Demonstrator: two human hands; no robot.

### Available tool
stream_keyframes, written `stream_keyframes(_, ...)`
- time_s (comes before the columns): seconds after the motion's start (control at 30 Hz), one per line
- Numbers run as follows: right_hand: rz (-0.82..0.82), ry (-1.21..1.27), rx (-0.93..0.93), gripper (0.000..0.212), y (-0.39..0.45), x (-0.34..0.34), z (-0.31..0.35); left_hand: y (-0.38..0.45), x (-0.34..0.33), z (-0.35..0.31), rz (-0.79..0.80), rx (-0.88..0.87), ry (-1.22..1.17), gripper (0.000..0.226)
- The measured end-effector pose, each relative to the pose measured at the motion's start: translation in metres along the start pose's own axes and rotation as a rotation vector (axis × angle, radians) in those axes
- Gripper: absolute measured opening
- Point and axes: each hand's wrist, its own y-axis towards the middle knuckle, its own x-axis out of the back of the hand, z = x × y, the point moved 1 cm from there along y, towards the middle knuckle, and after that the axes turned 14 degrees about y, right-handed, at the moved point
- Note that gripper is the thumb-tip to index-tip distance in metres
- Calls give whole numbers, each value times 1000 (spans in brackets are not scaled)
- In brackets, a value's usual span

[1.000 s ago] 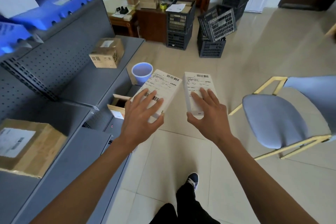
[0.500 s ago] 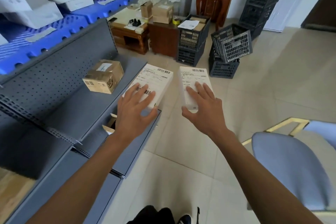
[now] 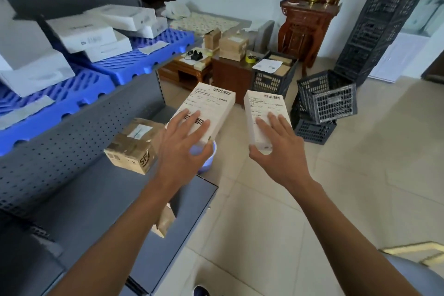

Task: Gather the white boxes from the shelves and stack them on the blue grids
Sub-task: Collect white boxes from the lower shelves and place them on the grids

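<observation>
My left hand (image 3: pixel 183 149) grips a flat white box (image 3: pixel 209 108) with barcode labels, fingers on top and thumb under its near end. My right hand (image 3: pixel 280 150) grips a second, narrower white box (image 3: pixel 263 110) the same way. Both boxes are held in the air over the floor, side by side, just right of the grey shelf unit. Blue grids (image 3: pixel 144 60) lie on the upper shelf at the left, with several white boxes (image 3: pixel 86 36) stacked on them.
A brown cardboard box (image 3: pixel 133 149) sits on the grey middle shelf (image 3: pixel 79 190). A pale blue cup (image 3: pixel 206 161) shows under my left hand. Black crates (image 3: pixel 326 101) and wooden furniture (image 3: pixel 305 21) stand ahead on the tiled floor. A chair edge (image 3: pixel 408 269) is at bottom right.
The view has lifted and turned toward the upper shelf; the blue grids and their white boxes now show more fully. Both hands keep the same hold on their boxes, carried up and forward.
</observation>
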Motion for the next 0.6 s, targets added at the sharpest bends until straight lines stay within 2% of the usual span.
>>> stream_keyframes(0.2,7,25,55,68,63,-11,-2,53,-18,28,12,19,56,38)
stream_keyframes(0.6,85,147,232,71,217,5,-12,150,-43,32,-33,229,136,37)
